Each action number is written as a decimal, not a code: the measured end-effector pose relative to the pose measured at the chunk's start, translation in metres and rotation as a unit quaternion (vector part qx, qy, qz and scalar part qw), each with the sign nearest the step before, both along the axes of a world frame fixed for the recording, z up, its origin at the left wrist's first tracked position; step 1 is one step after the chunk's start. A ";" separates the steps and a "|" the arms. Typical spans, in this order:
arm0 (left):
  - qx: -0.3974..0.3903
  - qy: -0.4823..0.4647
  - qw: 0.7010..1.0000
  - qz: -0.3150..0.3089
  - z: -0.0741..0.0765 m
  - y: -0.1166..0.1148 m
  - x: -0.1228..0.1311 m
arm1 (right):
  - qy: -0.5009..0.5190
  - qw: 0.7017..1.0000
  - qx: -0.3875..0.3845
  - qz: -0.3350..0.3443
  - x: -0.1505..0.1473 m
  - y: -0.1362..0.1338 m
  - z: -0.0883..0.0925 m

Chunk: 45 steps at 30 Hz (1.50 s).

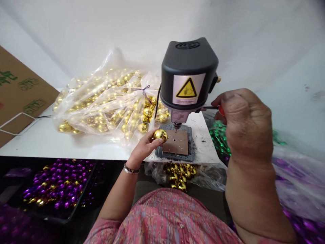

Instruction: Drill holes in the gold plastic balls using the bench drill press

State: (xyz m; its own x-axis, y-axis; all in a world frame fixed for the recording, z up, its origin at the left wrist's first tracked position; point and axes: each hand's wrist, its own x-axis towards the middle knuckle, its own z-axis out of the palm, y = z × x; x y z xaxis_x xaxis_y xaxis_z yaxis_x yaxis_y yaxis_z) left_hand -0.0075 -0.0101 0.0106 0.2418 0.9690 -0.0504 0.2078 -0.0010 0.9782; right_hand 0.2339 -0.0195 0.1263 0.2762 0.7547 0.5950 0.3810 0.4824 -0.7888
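Ball (160, 136), gold and faceted, sat grasped in our left hand's fingers (155, 143), beside the drill press (189, 61); our right hand (246, 118) gripped the red-knobbed lever (212, 107). A crinkled clear bag (108, 63) held gold balls (147, 112), a black tray (84, 188) mostly purple ones (63, 183).

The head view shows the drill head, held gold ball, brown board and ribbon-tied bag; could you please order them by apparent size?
1. Ribbon-tied bag
2. Drill head
3. Brown board
4. Held gold ball

1 shiny gold mirror-tiled ball (160, 135), held at the left edge of a brown plate (175, 147), 1 black drill press (190, 62), upright, red-knobbed lever (212, 107) out to the right
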 end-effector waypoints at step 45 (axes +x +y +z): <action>0.088 0.217 0.972 -0.030 -0.032 0.032 0.058 | -0.097 0.982 0.157 -0.034 -0.005 -0.010 -0.090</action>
